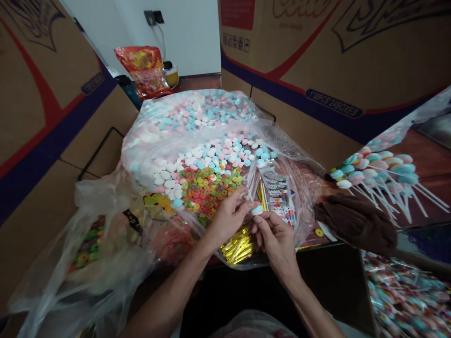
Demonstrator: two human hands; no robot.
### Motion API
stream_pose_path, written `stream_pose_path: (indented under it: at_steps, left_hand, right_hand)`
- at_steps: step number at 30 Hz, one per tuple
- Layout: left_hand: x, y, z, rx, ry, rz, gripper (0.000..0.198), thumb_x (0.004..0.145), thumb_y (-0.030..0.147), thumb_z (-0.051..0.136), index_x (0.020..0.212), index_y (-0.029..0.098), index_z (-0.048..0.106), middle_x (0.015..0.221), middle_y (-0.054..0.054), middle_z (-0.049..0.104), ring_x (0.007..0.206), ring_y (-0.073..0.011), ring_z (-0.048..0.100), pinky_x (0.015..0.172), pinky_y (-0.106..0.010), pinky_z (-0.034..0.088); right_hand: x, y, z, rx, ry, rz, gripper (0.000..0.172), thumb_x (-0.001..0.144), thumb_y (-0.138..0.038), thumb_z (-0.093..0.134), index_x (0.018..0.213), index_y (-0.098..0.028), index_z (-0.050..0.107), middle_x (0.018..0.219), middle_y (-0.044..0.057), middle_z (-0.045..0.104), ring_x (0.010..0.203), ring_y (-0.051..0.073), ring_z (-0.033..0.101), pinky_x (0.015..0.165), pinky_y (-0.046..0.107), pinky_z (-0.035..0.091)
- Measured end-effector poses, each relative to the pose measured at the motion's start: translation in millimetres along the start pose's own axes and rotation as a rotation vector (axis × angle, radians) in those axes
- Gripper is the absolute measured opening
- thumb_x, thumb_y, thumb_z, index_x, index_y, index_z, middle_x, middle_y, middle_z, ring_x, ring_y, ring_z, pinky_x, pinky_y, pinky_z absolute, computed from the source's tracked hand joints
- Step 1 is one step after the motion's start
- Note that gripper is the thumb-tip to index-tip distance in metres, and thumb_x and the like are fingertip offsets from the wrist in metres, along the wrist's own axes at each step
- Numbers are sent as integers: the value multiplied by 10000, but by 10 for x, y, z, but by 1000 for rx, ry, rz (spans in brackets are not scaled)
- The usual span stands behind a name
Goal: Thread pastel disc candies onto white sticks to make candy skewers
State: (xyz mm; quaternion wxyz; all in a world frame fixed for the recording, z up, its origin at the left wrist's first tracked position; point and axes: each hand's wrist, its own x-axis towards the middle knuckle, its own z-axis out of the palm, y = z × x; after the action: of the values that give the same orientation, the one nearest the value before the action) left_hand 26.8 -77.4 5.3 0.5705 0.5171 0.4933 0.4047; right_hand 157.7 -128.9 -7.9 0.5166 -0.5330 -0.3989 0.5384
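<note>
My left hand [230, 211] is closed, its fingertips pinched at the top left side of a small blue, white and pinkish marshmallow candy [257, 211]. From the lower right, my right hand [276, 234] grips the same candy between thumb and fingers. Whether a stick is in it cannot be made out. Just behind and left of my hands lie fruit-coloured ring candies [207, 190]. Loose pink, white and blue marshmallows [214, 152] spread beyond them on clear plastic. Beneath my hands is a bundle of gold foil ties [237, 246]. Printed small packets [276, 190] lie to the right.
Big cardboard boxes [282, 89] wall in both sides. Finished-looking marshmallow lollipops [384, 171] are heaped at right, beside a brown cloth [359, 225]. Wrapped candies [408, 295] fill a container at lower right. A clear bag [102, 249] holds ring candies at left. A red packet [144, 70] stands behind.
</note>
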Motion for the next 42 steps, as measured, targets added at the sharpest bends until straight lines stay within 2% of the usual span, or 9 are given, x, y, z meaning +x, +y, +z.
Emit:
stream_pose_path:
  at_steps: [3,5,9,13,23,29,33,36,42]
  left_hand:
    - [312,104,-155,344,226,128,315,920,267,507,1174,159,658,909,-72,746,736,-180,680,720,-298,534]
    - [552,184,-258,633,360,232,279,911,209,505,1109,168,697,977,-80,736,871,-204,674,836,-318,515]
    - [962,264,-321,1054,323,195,262,909,176,505,1064,194,715,1056,-100,690,1003,-235,643,875,-324,484]
    - [1160,227,-261,1253,244,92,226,908,202,505,984,207,718,1053,-121,656,1008,-267,626,795,-343,478]
    - [1201,226,-185,1251,299,46,262,922,282,492,1056,189,697,1101,-159,654,1008,-299,623,761,-368,460]
    - [1302,237,-189,1126,331,-39,218,833,180,561,962,186,738,1032,-142,706,939,-285,648,733,-353,466]
    - [1284,183,-282,917,368,44,204,791,137,572,912,169,734,886,-87,731,815,-225,657,697,-307,466]
    - [1253,151,-276,825,291,144,210,814,129,538,901,157,727,854,-68,726,812,-203,653,747,-303,481]
    - [1250,180,-83,1105,251,121,232,837,114,517,913,183,725,989,-125,687,1022,-279,593,877,-385,451]
  right_hand:
    - [45,39,-46,-23,26,-40,256,870,-427,649,886,-172,638,628,-32,584,413,50,390,384,173,303]
    - [51,103,-65,-55,22,-55,263,887,-428,622,944,-174,653,635,-29,581,417,58,380,380,181,297]
    - [26,232,-72,-186,6,-135,265,921,-402,567,1004,-172,668,662,-12,584,484,91,446,418,200,340]
    - [8,286,-77,-306,7,-239,269,939,-358,538,1062,-172,687,676,-1,601,581,124,531,510,220,419]
    - [12,320,-106,-359,-13,-254,299,957,-350,518,1123,-171,692,689,6,620,593,131,559,529,224,447]
    - [-3,271,-99,-370,-19,-253,267,961,-325,509,1085,-174,691,715,11,628,622,132,573,568,231,466]
    - [-4,271,-94,-374,-17,-268,256,958,-321,519,1072,-167,687,722,18,642,629,138,588,581,239,481]
    - [1,295,-100,-372,-14,-280,253,956,-316,526,1087,-173,688,750,26,665,652,147,609,597,246,496]
    - [9,298,-106,-409,-12,-301,261,959,-294,518,1117,-172,685,765,31,681,657,148,623,613,256,506]
